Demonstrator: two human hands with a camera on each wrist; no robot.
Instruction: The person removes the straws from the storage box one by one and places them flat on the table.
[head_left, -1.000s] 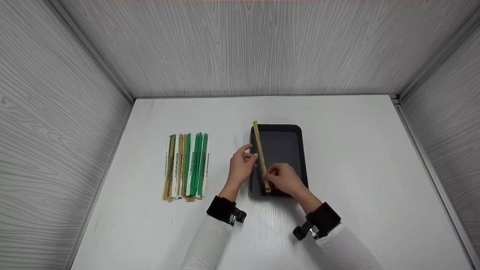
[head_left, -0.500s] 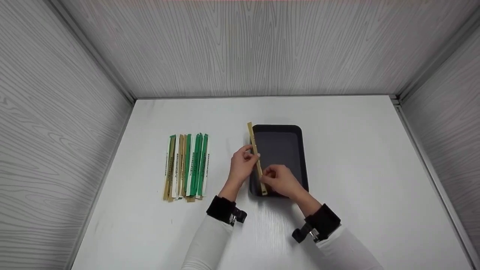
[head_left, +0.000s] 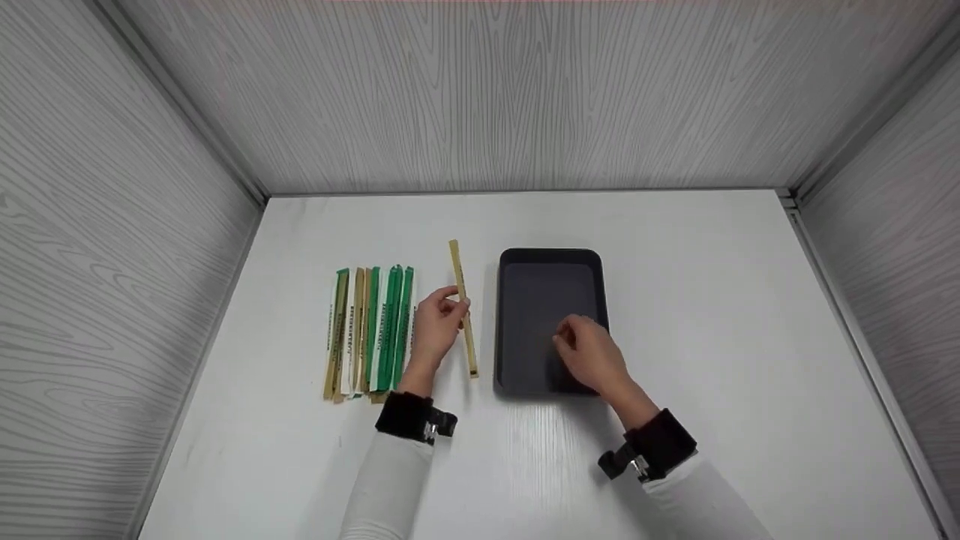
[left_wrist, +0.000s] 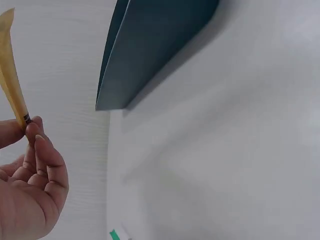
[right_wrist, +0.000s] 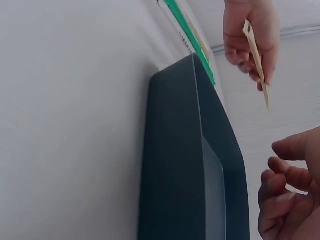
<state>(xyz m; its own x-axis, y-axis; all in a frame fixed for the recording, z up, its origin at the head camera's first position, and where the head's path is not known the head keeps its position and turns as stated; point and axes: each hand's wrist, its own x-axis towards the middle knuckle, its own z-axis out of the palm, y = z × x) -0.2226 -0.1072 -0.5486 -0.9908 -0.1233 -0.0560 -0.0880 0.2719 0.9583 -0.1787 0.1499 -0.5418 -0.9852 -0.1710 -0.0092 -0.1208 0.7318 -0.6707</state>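
Note:
A tan paper-wrapped straw [head_left: 464,322] stands tilted a little in my left hand [head_left: 437,328], pinched between thumb and fingertips near its middle. The left wrist view shows the flared upper end of this wrapper above the left hand's fingers [left_wrist: 56,172]. My left hand is between the row of wrapped straws [head_left: 371,330] and the dark tray [head_left: 501,322]. Over the tray's right side hovers my right hand [head_left: 596,356], holding nothing. Its fingers are loosely bent, and in the right wrist view its thumb [right_wrist: 292,146] is apart from the fingers.
Green, white and tan wrapped straws lie side by side on the white table [head_left: 712,300], left of the tray. No straws show in the visible part of the tray. Grey wood-grain panels [head_left: 480,97] enclose the back and sides.
The tan straw was over the tray's left edge with both hands at it. My right hand has let go and moved slightly right. My left hand has carried the straw left, off the tray.

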